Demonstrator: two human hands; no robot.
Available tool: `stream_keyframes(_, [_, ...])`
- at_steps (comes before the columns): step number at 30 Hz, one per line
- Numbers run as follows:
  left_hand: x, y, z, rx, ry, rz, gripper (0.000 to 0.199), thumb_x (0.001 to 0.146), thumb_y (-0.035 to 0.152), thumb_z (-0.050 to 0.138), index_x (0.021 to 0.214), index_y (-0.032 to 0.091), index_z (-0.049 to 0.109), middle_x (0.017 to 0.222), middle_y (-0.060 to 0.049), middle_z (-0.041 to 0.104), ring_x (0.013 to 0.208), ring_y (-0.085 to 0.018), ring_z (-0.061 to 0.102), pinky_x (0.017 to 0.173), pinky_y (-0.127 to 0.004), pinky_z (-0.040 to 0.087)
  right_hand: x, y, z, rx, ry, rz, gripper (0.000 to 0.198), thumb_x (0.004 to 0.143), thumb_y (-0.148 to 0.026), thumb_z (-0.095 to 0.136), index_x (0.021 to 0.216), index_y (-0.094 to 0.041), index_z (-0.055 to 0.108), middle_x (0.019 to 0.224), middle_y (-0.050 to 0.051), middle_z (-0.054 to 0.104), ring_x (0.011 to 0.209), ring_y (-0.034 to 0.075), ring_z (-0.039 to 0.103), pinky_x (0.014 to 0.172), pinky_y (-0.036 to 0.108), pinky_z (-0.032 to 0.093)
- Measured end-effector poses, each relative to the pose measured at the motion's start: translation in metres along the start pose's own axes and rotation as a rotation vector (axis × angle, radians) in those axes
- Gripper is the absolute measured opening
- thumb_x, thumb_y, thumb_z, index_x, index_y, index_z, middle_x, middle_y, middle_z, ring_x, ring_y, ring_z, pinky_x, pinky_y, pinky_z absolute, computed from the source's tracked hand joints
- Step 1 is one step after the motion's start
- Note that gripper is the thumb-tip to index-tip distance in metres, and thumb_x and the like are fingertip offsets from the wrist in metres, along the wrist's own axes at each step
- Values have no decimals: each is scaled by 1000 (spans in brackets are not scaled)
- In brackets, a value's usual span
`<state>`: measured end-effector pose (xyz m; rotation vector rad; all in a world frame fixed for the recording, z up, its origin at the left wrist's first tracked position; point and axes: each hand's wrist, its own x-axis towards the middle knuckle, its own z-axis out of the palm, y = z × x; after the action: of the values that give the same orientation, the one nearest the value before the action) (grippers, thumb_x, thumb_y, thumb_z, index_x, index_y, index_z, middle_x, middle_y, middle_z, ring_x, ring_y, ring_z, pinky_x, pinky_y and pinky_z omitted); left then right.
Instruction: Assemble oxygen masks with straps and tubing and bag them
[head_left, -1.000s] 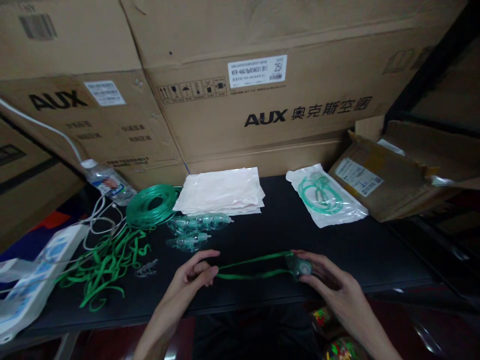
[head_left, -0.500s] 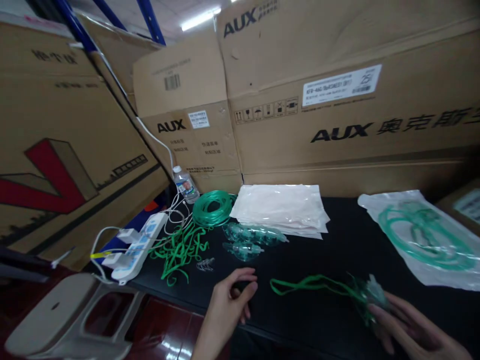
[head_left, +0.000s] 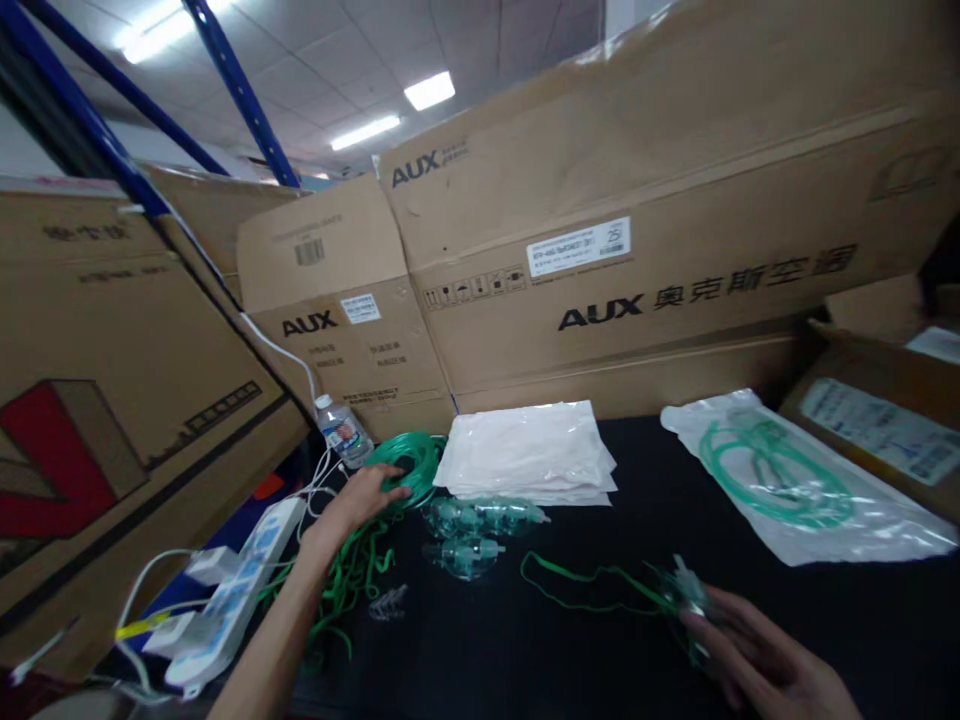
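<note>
My left hand [head_left: 369, 494] reaches over the left side of a coil of green tubing [head_left: 422, 460], its thumb and forefinger apart near the coil's hole. Whether it grips any tubing I cannot tell for sure; the coil lies flat. In my right hand [head_left: 757, 650], at the lower right, is a clear green oxygen mask [head_left: 686, 598], partly covered by the fingers. From this mask a green elastic strap [head_left: 577, 572] trails leftward in a loop on the black table. Several more clear green masks [head_left: 466, 556] rest in front of the white plastic bags [head_left: 525, 450].
Loose green straps [head_left: 352, 575] lie under my left forearm, beside metal clips [head_left: 388, 603]. A power strip [head_left: 240, 590] with cables and a water bottle [head_left: 343, 432] stand left. On the right are a bagged mask set [head_left: 795, 480] and a carton [head_left: 885, 420]. Large cardboard boxes [head_left: 660, 330] line the back.
My left hand has moved from the front of the table, left and away, to the tubing coil. The right hand still holds the mask. The camera view has tilted up and shifted right.
</note>
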<state>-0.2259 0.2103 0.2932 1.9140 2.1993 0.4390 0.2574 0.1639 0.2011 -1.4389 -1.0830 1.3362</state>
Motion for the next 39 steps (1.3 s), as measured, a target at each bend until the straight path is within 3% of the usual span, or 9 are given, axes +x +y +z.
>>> stream_keyframes(3, [11, -6, -3, 45, -74, 15, 55, 76, 69, 61, 93, 21, 81, 108, -13, 81, 108, -39, 73, 99, -44, 52, -3, -9, 5, 33, 19, -42, 52, 48, -61, 84, 84, -23, 82, 48, 0, 62, 42, 16, 52, 39, 25, 45])
stream_keyframes(7, [16, -5, -11, 83, -55, 33, 61, 80, 74, 50, 93, 23, 80, 107, -11, 81, 108, -38, 72, 99, -41, 50, -3, -5, 5, 46, -9, -92, 49, 55, -58, 84, 87, -21, 82, 54, -1, 63, 43, 14, 51, 41, 24, 43])
stream_keyframes(14, [21, -1, -38, 102, 94, 48, 55, 86, 68, 45, 85, 23, 76, 93, -11, 82, 93, -31, 74, 87, -32, 52, 0, 12, 1, 24, -54, -181, 46, 70, -56, 80, 97, -19, 80, 58, -1, 63, 46, 13, 48, 44, 24, 42])
stream_keyframes(20, [20, 3, -71, 132, 304, -9, 53, 86, 62, 48, 100, 20, 78, 105, -10, 82, 107, -36, 70, 85, -32, 51, 0, 13, 0, 16, -76, -201, 45, 72, -55, 79, 99, -19, 80, 57, -2, 62, 47, 13, 49, 46, 24, 42])
stream_keyframes(25, [5, 29, -93, 135, 407, -13, 51, 89, 59, 48, 104, 19, 78, 104, -5, 82, 99, -33, 72, 82, -29, 50, -3, 1, -3, 125, -92, -136, 44, 67, -57, 84, 93, -21, 82, 58, -2, 63, 48, 13, 51, 46, 23, 44])
stream_keyframes(28, [-16, 64, -96, 111, 446, 25, 53, 91, 61, 48, 109, 22, 77, 107, -2, 81, 99, -31, 72, 85, -29, 51, -4, 0, -6, 263, -86, -114, 40, 70, -54, 86, 94, -22, 82, 73, 2, 72, 68, 19, 66, 62, 25, 54])
stream_keyframes(31, [-46, 110, -81, 50, 461, 173, 48, 90, 61, 52, 101, 24, 79, 98, 0, 82, 91, -29, 73, 84, -32, 54, -3, 2, -12, 503, -42, -83, 37, 75, -51, 85, 98, -22, 82, 89, 6, 77, 84, 23, 71, 76, 30, 58])
stream_keyframes(34, [-82, 161, -40, 16, 455, 456, 37, 94, 53, 57, 102, 25, 81, 103, -3, 81, 90, -28, 74, 93, -37, 55, -4, 3, -22, 722, 53, -80, 32, 71, -51, 86, 87, -23, 82, 86, 4, 78, 78, 22, 70, 73, 30, 60])
stream_keyframes(39, [-136, 228, 76, -33, 32, 722, 34, 103, 20, 51, 132, 24, 68, 105, -9, 78, 91, -25, 74, 79, -33, 60, -20, 6, -53, 822, 213, -73, 25, 74, -50, 82, 86, -28, 82, 94, 1, 80, 90, 21, 73, 88, 32, 61])
